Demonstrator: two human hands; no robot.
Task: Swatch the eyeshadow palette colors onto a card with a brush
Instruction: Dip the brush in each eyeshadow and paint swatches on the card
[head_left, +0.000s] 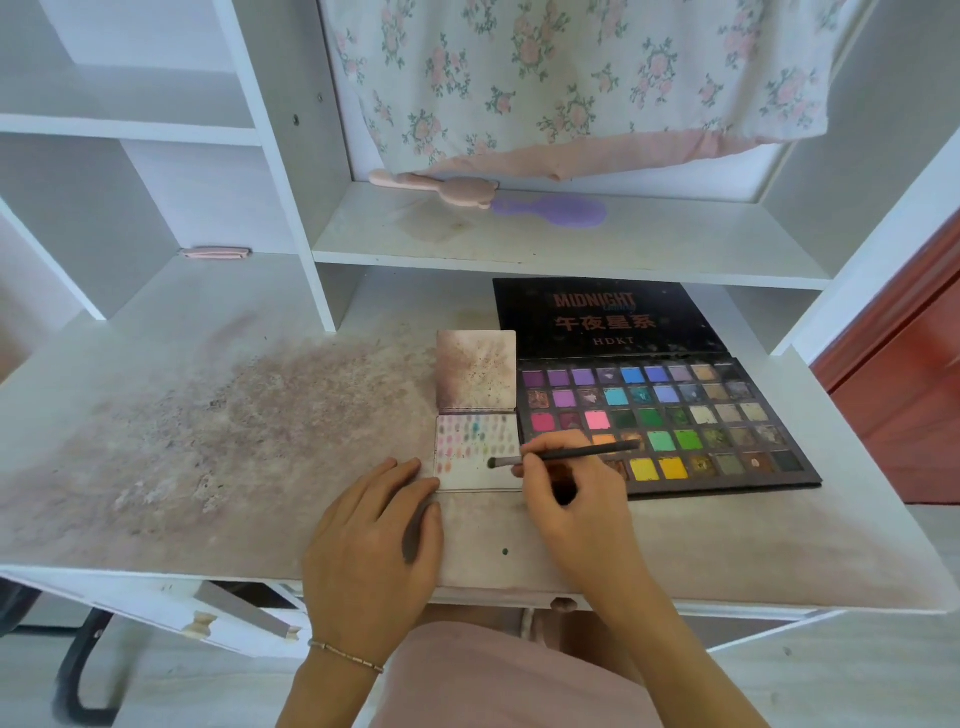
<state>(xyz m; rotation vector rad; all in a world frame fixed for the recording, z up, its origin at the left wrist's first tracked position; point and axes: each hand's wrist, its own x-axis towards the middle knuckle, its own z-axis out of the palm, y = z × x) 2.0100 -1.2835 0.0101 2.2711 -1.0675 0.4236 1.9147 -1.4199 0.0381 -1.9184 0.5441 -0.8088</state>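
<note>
Dozens of coloured pans are sitting in rows in the open eyeshadow palette (670, 423), its black lid lying flat behind, on the right of the stained white desk (218, 441). Just left of it the card (475, 462) is lying with rows of small pink, green and grey swatches, the right hand (569, 483) pinching a thin black brush (563, 455) with its tip over the card, while the left hand (374, 535) is resting with straight fingers at the card's left edge. A pink brush (434, 187) and a purple brush (553, 210) are lying on the shelf (571, 244) under a floral cloth (571, 78).
</note>
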